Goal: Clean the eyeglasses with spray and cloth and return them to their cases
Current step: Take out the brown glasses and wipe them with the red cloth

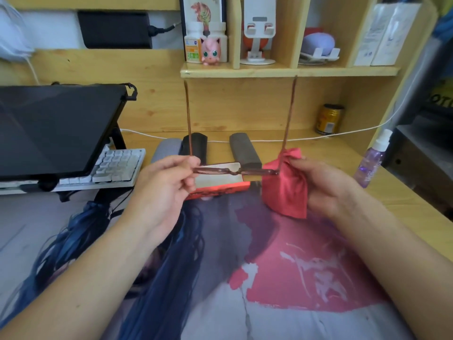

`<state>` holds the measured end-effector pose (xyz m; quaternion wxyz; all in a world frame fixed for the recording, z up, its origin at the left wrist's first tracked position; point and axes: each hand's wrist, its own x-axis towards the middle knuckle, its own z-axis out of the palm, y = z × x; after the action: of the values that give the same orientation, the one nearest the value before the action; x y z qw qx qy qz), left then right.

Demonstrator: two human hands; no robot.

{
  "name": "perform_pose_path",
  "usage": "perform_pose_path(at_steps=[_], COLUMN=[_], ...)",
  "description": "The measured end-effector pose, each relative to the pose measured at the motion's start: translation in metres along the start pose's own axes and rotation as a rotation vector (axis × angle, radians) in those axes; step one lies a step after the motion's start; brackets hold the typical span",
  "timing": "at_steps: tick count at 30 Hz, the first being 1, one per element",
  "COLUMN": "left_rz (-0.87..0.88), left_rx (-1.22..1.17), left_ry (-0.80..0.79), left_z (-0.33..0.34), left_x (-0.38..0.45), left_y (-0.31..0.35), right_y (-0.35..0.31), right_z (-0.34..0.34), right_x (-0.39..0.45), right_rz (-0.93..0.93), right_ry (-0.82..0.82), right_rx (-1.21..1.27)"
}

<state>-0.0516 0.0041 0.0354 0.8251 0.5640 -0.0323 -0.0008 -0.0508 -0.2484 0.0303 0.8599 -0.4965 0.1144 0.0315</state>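
Observation:
A pair of brown-framed eyeglasses [230, 171] is held level above the desk, its two temples pointing away from me. My left hand [164, 182] pinches the frame's left end. My right hand [326, 187] grips a red cloth [284, 190] wrapped around the frame's right end and lens. Two dark eyeglass cases [196, 146] [245, 150] lie behind the glasses. Beneath the glasses lies a red and white box-like case [220, 185], partly hidden. A purple spray bottle [372, 163] stands on the desk at the right.
A dark tablet [56, 128] on a stand and a white keyboard [115, 165] fill the left. A printed desk mat [245, 278] covers the near desk. A wooden shelf [289, 71] with small items sits behind, with a yellow can [329, 119] and a white cable [343, 133] below it.

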Motion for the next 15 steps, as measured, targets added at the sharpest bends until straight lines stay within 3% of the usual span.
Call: perform_pose_path(at_steps=[4, 15], left_rz=[-0.162, -0.299], left_rx=[-0.061, -0.237], left_ry=[0.097, 0.163], left_z=[-0.003, -0.010], left_x=[0.004, 0.004], left_y=[0.003, 0.017], right_y=[0.017, 0.020], right_z=[0.008, 0.022], right_x=[0.004, -0.005], right_rz=[-0.033, -0.076], right_ry=[0.036, 0.012], right_rx=[-0.038, 0.019])
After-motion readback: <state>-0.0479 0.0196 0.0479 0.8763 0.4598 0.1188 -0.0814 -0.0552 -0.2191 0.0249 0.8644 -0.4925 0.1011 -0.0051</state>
